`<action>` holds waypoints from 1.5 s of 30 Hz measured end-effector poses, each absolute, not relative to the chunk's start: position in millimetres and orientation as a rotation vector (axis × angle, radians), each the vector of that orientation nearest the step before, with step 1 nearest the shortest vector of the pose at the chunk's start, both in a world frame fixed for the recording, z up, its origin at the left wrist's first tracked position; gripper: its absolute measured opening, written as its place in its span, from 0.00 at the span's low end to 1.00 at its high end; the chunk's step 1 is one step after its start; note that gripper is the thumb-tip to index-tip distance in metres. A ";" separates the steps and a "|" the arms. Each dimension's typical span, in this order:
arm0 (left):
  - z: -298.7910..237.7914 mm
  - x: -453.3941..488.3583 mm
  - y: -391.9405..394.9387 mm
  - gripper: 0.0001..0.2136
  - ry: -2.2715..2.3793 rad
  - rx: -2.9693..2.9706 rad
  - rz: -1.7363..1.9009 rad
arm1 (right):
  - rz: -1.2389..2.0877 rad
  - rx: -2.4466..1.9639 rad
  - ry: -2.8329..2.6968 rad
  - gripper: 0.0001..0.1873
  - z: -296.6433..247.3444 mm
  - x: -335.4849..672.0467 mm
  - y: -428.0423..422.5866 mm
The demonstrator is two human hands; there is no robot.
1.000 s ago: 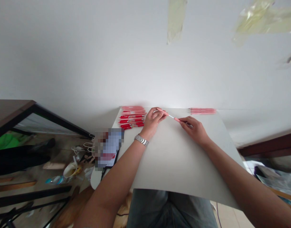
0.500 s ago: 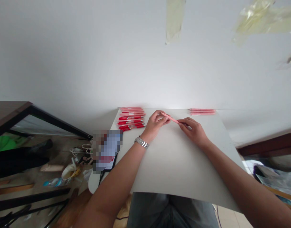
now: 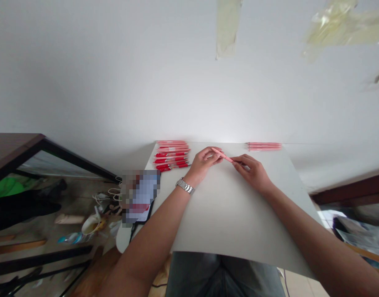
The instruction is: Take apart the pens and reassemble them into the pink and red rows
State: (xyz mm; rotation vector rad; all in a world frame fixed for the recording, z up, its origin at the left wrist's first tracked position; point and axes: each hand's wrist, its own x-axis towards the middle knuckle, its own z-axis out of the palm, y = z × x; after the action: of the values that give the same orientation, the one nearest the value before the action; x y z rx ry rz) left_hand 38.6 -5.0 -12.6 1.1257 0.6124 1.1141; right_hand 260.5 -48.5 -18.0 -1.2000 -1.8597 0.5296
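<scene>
A pink pen (image 3: pixel 227 158) is held slantwise between both hands above the white table (image 3: pixel 226 206). My left hand (image 3: pixel 206 161), with a metal watch (image 3: pixel 185 186) at the wrist, pinches its upper left part. The fingers of my right hand (image 3: pixel 251 168) are closed on its lower right end, which they partly hide. Left of my hands lies a stack of red and pink pens (image 3: pixel 172 154), side by side. At the back right of the table, several pink pens (image 3: pixel 264 146) rest in a row.
A phone (image 3: pixel 142 196), blurred out, lies at the table's left edge with a cable. The wall (image 3: pixel 189 82) rises right behind the table. To the left are a dark-framed table (image 3: pixel 41 142) and clutter on the floor, including a bottle (image 3: pixel 70 238).
The pink pen has tilted slightly within the fingers, and both hands stay in nearly the same place. The whole view has shifted a little.
</scene>
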 end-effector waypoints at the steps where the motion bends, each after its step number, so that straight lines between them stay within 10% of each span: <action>1: -13.1 38.4 -4.7 0.13 0.612 1.126 1.109 | 0.530 -1.202 -1.861 0.15 -18.5 260.7 -48.5; 45: -14.5 38.8 -1.3 0.16 0.588 1.071 1.091 | 0.770 -1.254 -1.677 0.20 -22.6 257.9 -46.5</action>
State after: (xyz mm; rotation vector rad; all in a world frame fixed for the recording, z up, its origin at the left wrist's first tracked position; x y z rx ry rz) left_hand 38.8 -1.3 -14.5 1.0714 0.5882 1.0910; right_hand 257.9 -46.5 -22.6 -1.2541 -1.6767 0.7696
